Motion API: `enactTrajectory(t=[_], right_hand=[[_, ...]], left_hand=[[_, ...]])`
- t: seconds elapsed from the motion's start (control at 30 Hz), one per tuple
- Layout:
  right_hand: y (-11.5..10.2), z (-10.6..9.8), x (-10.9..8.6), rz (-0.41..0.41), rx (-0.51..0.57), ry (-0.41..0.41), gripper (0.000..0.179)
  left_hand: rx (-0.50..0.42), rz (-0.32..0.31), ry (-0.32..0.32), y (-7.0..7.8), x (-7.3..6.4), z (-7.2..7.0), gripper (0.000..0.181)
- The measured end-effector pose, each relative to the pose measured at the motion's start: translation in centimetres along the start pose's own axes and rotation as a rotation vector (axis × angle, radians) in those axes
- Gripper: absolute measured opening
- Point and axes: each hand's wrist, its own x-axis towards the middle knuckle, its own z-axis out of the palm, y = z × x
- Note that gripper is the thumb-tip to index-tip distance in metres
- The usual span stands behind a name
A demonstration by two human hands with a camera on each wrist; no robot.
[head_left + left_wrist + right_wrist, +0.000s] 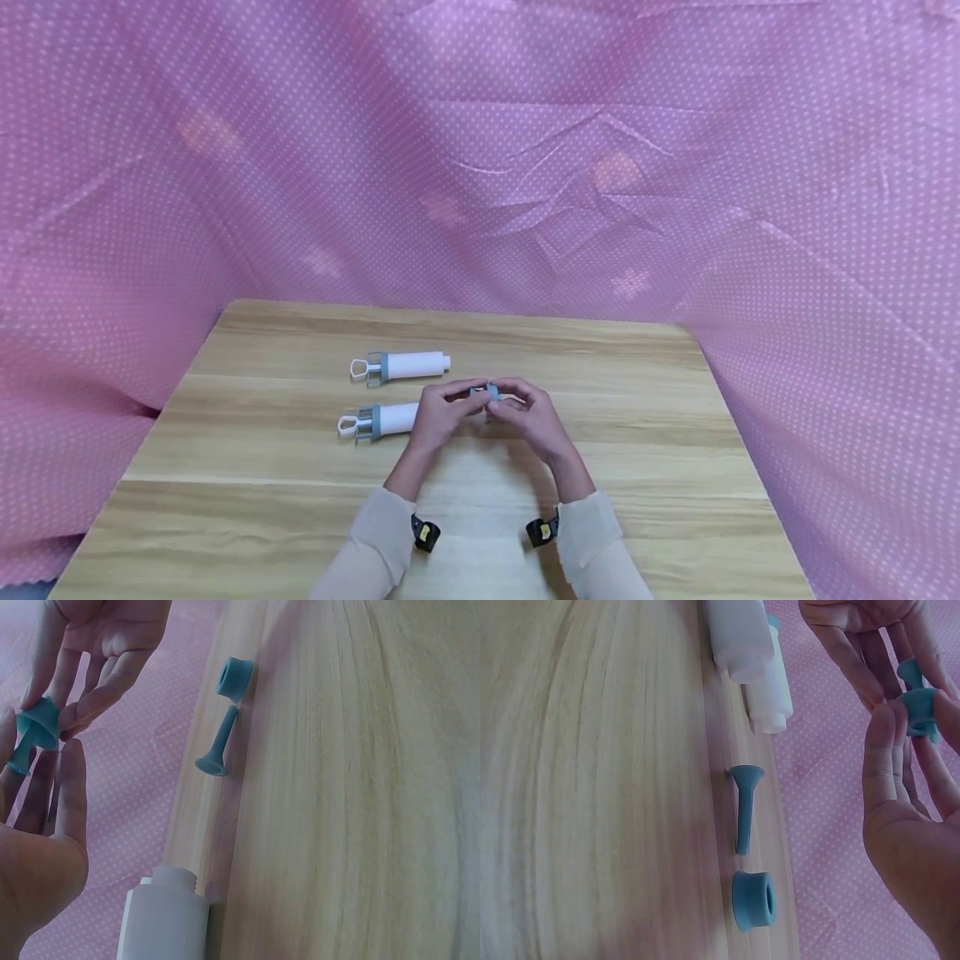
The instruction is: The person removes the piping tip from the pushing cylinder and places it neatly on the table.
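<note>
My left hand [441,412] and right hand [534,415] meet over the table, working on two small teal parts. The left fingers pinch a teal flared stem [910,673], whose narrow end runs into a teal cup-shaped collar [919,707]. That collar is pinched between the right thumb and fingers, with part of it hidden. On the table below lie a second teal flared stem [219,744] and a second teal collar [237,679], close together. Left of the hands lies a white cylinder [397,418] with a teal collar and looped handle, partly covered by the left hand.
Farther back, a similar white cylinder [416,364] lies on its side, its looped handle to the left. The wooden table [630,500] has a pink dotted cloth [480,208] hanging behind it and at the sides.
</note>
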Motion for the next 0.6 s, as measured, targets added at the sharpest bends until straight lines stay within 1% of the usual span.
enactTrajectory(t=[0.07,0.13,0.2,0.3,0.37,0.6], right_hand=[[0.08,-0.17,0.09,0.002,-0.007,0.010,0.037],[0.15,-0.32,0.16,0.007,-0.010,0.027,0.037],[0.20,-0.44,0.20,0.013,-0.011,0.050,0.037],[0.16,-0.55,0.18,0.015,-0.012,0.081,0.037],[0.11,-0.61,0.17,0.012,-0.021,0.098,0.037],[0.08,-0.97,0.28,-0.004,-0.029,0.142,0.039]], left_hand=[[-0.007,-0.001,0.012,-0.06,0.13,0.08,0.030],[0.006,0.008,0.035,-0.20,0.27,0.12,0.030],[0.038,0.033,0.060,-0.43,0.44,0.13,0.030],[0.116,0.083,0.099,-0.72,0.65,0.15,0.029],[0.150,0.108,0.115,-0.76,0.72,0.17,0.028],[0.189,0.118,0.149,-0.81,0.92,0.30,0.026]])
